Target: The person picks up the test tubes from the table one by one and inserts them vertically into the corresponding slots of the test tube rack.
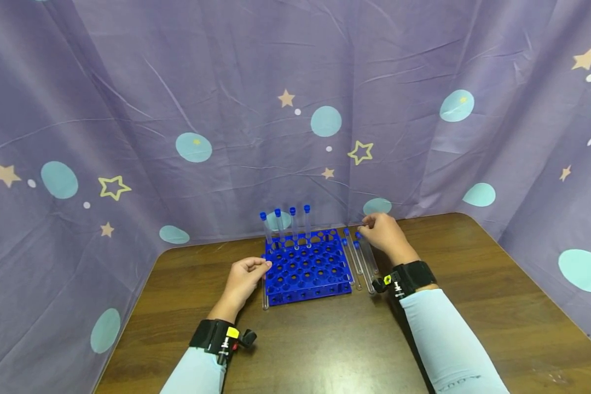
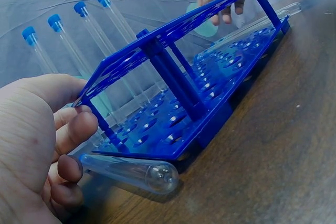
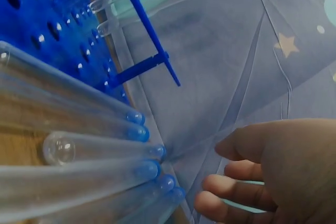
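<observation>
A blue test tube rack stands on the table, with several capped test tubes upright along its far row. At the rack's left edge, my left hand pinches the upper plate between thumb and fingers; the left wrist view shows this close up. Beside that hand a loose test tube lies along the rack's left side. My right hand hovers at the blue-capped ends of several test tubes lying right of the rack. In the right wrist view its fingers are loosely bent, holding nothing.
The brown wooden table carries the rack and the loose tubes. Right behind its far edge hangs a purple curtain with stars and teal spots. Both wrists wear black straps with small cameras.
</observation>
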